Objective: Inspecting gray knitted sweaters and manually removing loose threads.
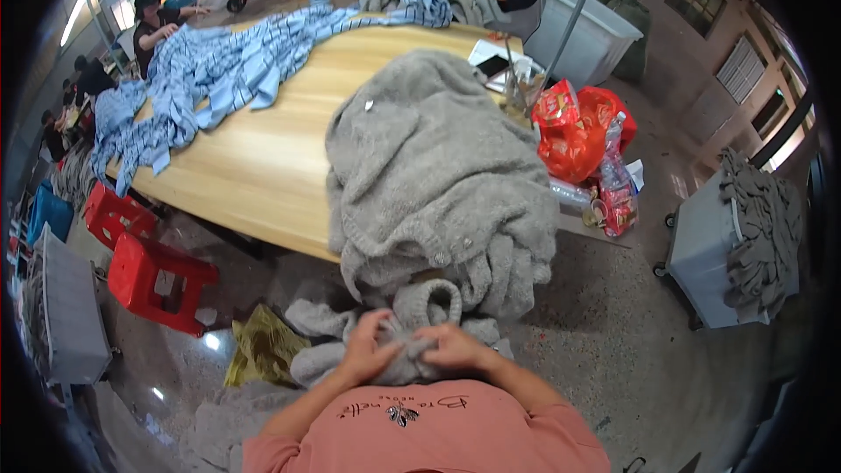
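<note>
Both hands bunch a grey fleece garment (412, 333) against the person's chest, off the table's near edge. The left hand (366, 346) and right hand (455, 348) curl their fingers into the fabric. A grey pile (429, 166) overhangs the wooden table (263, 158); bare floor (613, 333) lies open to the right.

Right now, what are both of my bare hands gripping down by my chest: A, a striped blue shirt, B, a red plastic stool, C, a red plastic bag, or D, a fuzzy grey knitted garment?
D: the left hand and right hand both clutch a bunched part of the fuzzy grey knitted garment, below the grey pile on the wooden table.
</note>
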`<state>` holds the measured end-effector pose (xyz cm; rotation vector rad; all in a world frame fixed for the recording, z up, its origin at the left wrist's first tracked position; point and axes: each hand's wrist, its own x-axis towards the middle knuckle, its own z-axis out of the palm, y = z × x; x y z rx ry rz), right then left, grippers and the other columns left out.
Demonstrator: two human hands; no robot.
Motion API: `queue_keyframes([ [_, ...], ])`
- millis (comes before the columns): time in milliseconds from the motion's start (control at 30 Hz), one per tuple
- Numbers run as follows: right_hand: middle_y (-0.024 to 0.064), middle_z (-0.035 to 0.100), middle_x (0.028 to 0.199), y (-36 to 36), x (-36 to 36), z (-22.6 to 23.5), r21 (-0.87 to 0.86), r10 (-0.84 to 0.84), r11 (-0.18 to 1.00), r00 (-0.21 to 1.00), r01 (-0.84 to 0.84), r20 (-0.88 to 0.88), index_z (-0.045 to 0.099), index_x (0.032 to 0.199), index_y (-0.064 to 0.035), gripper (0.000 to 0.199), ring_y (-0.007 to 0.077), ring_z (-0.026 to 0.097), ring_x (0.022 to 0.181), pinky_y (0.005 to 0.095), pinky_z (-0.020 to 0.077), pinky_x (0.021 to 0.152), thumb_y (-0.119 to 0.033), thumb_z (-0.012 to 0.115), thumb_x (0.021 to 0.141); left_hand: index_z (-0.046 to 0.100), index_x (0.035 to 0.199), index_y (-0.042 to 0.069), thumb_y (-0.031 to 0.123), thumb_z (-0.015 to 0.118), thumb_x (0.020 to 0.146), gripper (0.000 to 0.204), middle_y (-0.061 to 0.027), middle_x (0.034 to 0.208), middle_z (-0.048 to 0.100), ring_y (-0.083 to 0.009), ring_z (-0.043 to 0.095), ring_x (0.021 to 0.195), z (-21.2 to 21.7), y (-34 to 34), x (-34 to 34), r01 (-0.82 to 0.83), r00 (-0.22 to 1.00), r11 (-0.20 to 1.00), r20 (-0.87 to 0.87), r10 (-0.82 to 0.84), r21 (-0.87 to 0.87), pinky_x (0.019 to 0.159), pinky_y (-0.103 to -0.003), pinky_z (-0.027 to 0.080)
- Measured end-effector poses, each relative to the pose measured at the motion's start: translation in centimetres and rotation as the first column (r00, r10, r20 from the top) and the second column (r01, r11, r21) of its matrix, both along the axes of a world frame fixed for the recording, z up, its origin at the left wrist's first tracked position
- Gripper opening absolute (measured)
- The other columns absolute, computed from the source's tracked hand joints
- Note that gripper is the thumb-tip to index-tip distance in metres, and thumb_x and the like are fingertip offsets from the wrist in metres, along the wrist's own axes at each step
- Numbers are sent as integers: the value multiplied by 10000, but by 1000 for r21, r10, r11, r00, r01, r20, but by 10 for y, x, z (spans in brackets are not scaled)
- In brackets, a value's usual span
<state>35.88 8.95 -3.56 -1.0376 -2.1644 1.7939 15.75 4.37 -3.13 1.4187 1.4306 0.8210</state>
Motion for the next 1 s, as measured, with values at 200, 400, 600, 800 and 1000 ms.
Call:
queue_keyframes([
  [200, 73, 624, 830, 7, 15, -41, -290, -574, 808, 797, 513, -189, 623, 850, 17, 182, 145, 565, 763, 260, 450, 707, -39, 597, 678, 552, 832, 5, -21, 581, 734, 105, -52, 677, 537, -108, 506, 573, -5, -17, -36, -404, 863, 785, -89, 497, 469, 536, -221, 415],
  [400, 59, 620, 857, -6, 13, -52, -637, -815, 510, 561, 578, -143, 591, 945, 15, 219, 132, 584, 746, 258, 470, 695, -14, 553, 731, 563, 854, -3, 34, 641, 713, 166, -88, 766, 576, -145, 543, 640, -30, -49, -33, -198, 969, 962, -113, 221, 186, 584, -240, 437],
  [600, 27, 607, 835, -3, 12, -34, -293, -615, 777, 771, 557, -167, 600, 846, -3, 184, 104, 555, 714, 226, 445, 662, 34, 588, 666, 539, 975, 10, 126, 685, 679, 350, -169, 1002, 546, -318, 541, 905, -37, -35, -35, -254, 936, 920, -164, 312, 297, 769, -348, 447],
  [800, 172, 599, 971, -15, 10, 1, 600, -97, 747, 940, 287, -328, 610, 816, -2, 345, 296, 620, 808, 323, 499, 683, 51, 523, 486, 533, 1050, 26, 121, 689, 657, 433, -159, 1056, 548, -312, 531, 962, -7, -14, -39, -76, 928, 871, -286, 240, 485, 806, -361, 437],
  [1000, 148, 595, 967, -15, 0, 22, 559, -96, 765, 915, 320, -392, 606, 812, -8, 297, 275, 617, 774, 307, 496, 661, 32, 586, 518, 524, 1099, -12, 282, 651, 703, 509, -174, 1001, 572, -296, 561, 925, 23, 6, -18, 165, 942, 978, 273, -194, 125, 805, -323, 422],
])
